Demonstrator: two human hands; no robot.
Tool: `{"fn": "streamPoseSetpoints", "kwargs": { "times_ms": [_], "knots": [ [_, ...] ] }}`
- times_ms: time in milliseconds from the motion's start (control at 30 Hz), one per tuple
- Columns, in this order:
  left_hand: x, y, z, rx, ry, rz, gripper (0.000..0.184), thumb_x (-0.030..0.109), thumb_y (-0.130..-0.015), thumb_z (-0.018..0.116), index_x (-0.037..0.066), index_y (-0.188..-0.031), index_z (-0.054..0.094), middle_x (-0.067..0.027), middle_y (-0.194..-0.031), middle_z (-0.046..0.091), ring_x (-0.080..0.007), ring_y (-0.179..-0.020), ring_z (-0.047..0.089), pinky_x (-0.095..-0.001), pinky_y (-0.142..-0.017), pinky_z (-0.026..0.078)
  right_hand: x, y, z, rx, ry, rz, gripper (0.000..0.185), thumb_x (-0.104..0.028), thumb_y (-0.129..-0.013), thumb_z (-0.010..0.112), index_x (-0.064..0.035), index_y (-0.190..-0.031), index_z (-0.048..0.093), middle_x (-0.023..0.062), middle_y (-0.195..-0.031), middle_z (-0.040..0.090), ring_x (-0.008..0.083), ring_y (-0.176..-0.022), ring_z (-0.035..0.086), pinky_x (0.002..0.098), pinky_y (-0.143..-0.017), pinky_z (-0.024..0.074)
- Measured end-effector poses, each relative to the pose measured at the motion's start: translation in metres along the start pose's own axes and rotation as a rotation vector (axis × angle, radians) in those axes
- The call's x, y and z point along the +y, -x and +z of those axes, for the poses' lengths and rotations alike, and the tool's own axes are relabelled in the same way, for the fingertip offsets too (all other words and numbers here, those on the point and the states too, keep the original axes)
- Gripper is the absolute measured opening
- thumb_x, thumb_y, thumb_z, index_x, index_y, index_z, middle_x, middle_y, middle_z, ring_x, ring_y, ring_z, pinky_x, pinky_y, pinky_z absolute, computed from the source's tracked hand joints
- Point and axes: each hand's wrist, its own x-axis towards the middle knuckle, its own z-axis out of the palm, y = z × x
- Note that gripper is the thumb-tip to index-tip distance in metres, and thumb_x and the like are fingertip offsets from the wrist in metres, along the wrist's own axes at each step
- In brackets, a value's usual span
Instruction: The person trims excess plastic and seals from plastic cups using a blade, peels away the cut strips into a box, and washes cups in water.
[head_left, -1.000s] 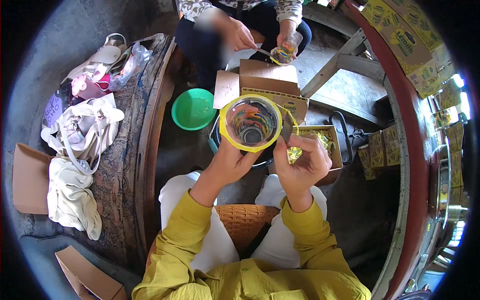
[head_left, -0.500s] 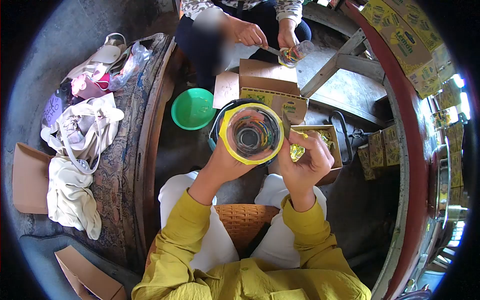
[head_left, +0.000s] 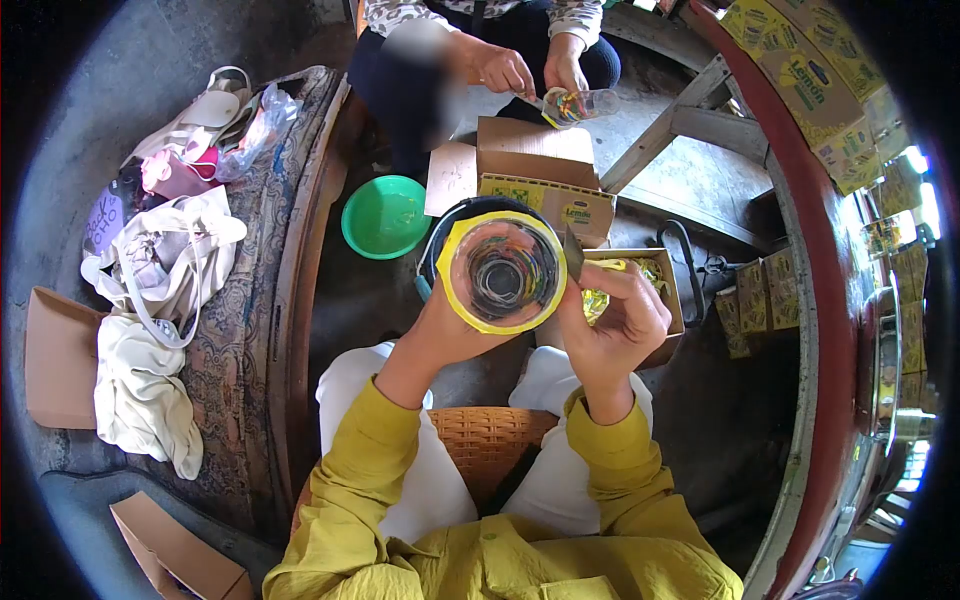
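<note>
My left hand (head_left: 455, 325) is wrapped round a clear plastic cup (head_left: 500, 275) with a yellow band at its rim. The cup's mouth faces me, and coloured print shows on its wall. At the cup's right edge, my right hand (head_left: 620, 320) pinches a small knife (head_left: 574, 252); its dark blade stands beside the yellow rim, and a yellow part of its handle shows above my fingers. Whether the blade touches the rim I cannot tell. Across from me, a co-worker's hands (head_left: 505, 72) hold a similar clear cup (head_left: 585, 105) and a thin tool.
Behind my cup stands a dark bucket (head_left: 432, 245), with a green basin (head_left: 385, 217) to its left. An open carton (head_left: 545, 150) lies ahead. Yellow wrappers fill a box (head_left: 665, 335) at right. Bags (head_left: 180, 240) lie on the left bench; a red-edged table (head_left: 790, 230) runs along the right.
My cup has tilted slightly and shifted a little to the left and down at its rim. The co-worker's cup has moved left and turned more level.
</note>
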Motion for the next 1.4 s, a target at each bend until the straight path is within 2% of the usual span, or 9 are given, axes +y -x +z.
{"fn": "streamPoseSetpoints", "kwargs": {
  "times_ms": [300, 400, 433, 533, 733, 833, 1133, 1233, 1400],
  "knots": [
    [0.008, 0.000, 0.000, -0.159, 0.026, 0.026, 0.060, 0.005, -0.060, 0.072, 0.004, -0.111, 0.040, -0.0087, -0.104, 0.049, -0.0175, -0.097, 0.050, -0.0293, -0.085, 0.041, 0.004, -0.002, -0.004, -0.025, -0.022, -0.015, 0.015, 0.007, -0.060, 0.067, 0.0014, -0.073, 0.060, 0.0076, -0.060, 0.058, 0.0141, -0.053, 0.056, 0.0215, -0.049, 0.0418],
    [0.010, 0.001, 0.004, -0.072, 0.263, 0.023, 0.058, 0.003, -0.063, 0.069, 0.003, -0.112, 0.038, -0.0096, -0.108, 0.046, -0.0181, -0.100, 0.048, -0.0300, -0.086, 0.040, 0.001, -0.002, -0.003, 0.012, -0.060, 0.057, 0.015, 0.007, -0.061, 0.067, 0.0014, -0.073, 0.060, 0.0072, -0.058, 0.056, 0.0131, -0.052, 0.055, 0.0210, -0.048, 0.0410],
    [0.011, -0.001, 0.001, -0.142, 0.304, 0.007, 0.058, 0.001, -0.065, 0.066, 0.003, -0.114, 0.036, -0.0101, -0.111, 0.042, -0.0188, -0.104, 0.045, -0.0312, -0.089, 0.038, 0.000, -0.002, -0.003, 0.015, -0.052, 0.053, 0.015, 0.006, -0.061, 0.067, 0.0012, -0.073, 0.060, 0.0070, -0.058, 0.056, 0.0125, -0.051, 0.054, 0.0208, -0.047, 0.0404],
    [0.006, 0.004, 0.000, -0.115, 0.271, -0.019, 0.059, 0.002, -0.067, 0.066, 0.002, -0.117, 0.034, -0.0105, -0.113, 0.041, -0.0189, -0.106, 0.044, -0.0318, -0.091, 0.036, -0.006, -0.001, -0.004, 0.024, -0.003, 0.037, 0.016, 0.006, -0.060, 0.067, 0.0007, -0.073, 0.059, 0.0063, -0.058, 0.056, 0.0111, -0.049, 0.053, 0.0202, -0.045, 0.0388],
    [-0.001, 0.011, 0.003, -0.053, 0.456, -0.169, 0.068, 0.004, -0.072, 0.063, 0.002, -0.126, 0.022, -0.0113, -0.120, 0.035, -0.0206, -0.112, 0.039, -0.0336, -0.095, 0.032, -0.011, 0.001, -0.001, 0.057, 0.055, -0.017, 0.016, 0.006, -0.059, 0.068, 0.0000, -0.072, 0.060, 0.0056, -0.058, 0.056, 0.0101, -0.047, 0.050, 0.0196, -0.041, 0.0348],
    [-0.004, 0.006, 0.007, -0.070, 0.459, -0.056, 0.069, 0.005, -0.073, 0.063, 0.001, -0.126, 0.019, -0.0119, -0.121, 0.034, -0.0216, -0.113, 0.038, -0.0344, -0.096, 0.031, -0.009, 0.002, 0.000, 0.071, 0.041, -0.033, 0.016, 0.006, -0.059, 0.068, 0.0001, -0.072, 0.060, 0.0057, -0.058, 0.056, 0.0103, -0.047, 0.050, 0.0196, -0.041, 0.0350],
    [-0.001, 0.008, 0.006, -0.067, 0.312, -0.044, 0.070, 0.004, -0.072, 0.064, 0.000, -0.126, 0.020, -0.0131, -0.119, 0.034, -0.0223, -0.113, 0.038, -0.0348, -0.096, 0.031, -0.011, 0.001, 0.001, 0.047, 0.055, -0.048, 0.015, 0.007, -0.059, 0.067, 0.0009, -0.071, 0.060, 0.0071, -0.059, 0.057, 0.0126, -0.048, 0.054, 0.0206, -0.043, 0.0395],
    [0.000, 0.008, 0.004, -0.057, 0.147, -0.018, 0.069, 0.003, -0.072, 0.065, 0.000, -0.124, 0.021, -0.0128, -0.118, 0.034, -0.0222, -0.111, 0.039, -0.0348, -0.095, 0.032, -0.011, 0.000, 0.002, 0.051, 0.051, -0.058, 0.014, 0.007, -0.058, 0.067, 0.0012, -0.070, 0.060, 0.0073, -0.058, 0.057, 0.0134, -0.048, 0.054, 0.0212, -0.044, 0.0405],
    [0.003, 0.004, 0.005, -0.065, 0.128, 0.043, 0.066, 0.001, -0.071, 0.065, 0.000, -0.122, 0.023, -0.0120, -0.116, 0.033, -0.0212, -0.109, 0.040, -0.0342, -0.093, 0.035, -0.009, 0.004, 0.003, 0.045, 0.063, -0.062, 0.014, 0.007, -0.058, 0.067, 0.0013, -0.069, 0.060, 0.0076, -0.058, 0.056, 0.0146, -0.048, 0.054, 0.0218, -0.044, 0.0412]
  ]
}}
